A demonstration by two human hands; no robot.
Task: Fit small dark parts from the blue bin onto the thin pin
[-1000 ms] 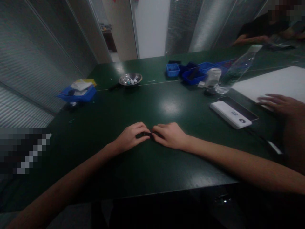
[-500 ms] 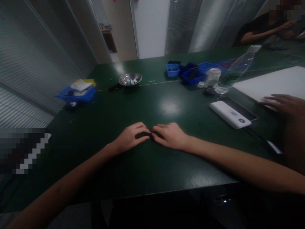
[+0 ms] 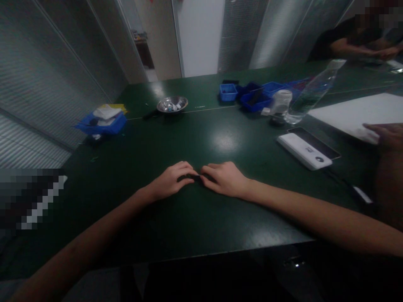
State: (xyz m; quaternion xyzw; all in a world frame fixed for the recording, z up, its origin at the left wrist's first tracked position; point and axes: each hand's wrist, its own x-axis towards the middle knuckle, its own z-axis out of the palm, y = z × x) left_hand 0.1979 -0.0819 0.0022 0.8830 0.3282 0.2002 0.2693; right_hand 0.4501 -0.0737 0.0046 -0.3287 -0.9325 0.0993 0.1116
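Note:
At the middle of the green table [image 3: 151,235], my left hand [image 3: 172,180] and my right hand [image 3: 225,179] rest with their fingertips almost meeting. Between them is a small dark piece [image 3: 197,178], too small and dim to name. My right thumb and fingers are closed on its right end. On its left end, my left thumb and forefinger are curled in a pinch. The fingers hide most of the piece.
Beyond my hands stand a metal bowl [image 3: 163,105] with small bits and a blue tray [image 3: 116,126] of papers. To the right are blue bins [image 3: 228,93], a tilted plastic bottle [image 3: 310,98], a white power bank [image 3: 302,152] and another person's hand [image 3: 388,135] by a white board [image 3: 362,109].
My left fingertips have drawn slightly left, showing more of the dark piece; my right hand holds still. The other person's hand at the right has moved rightward on the white board.

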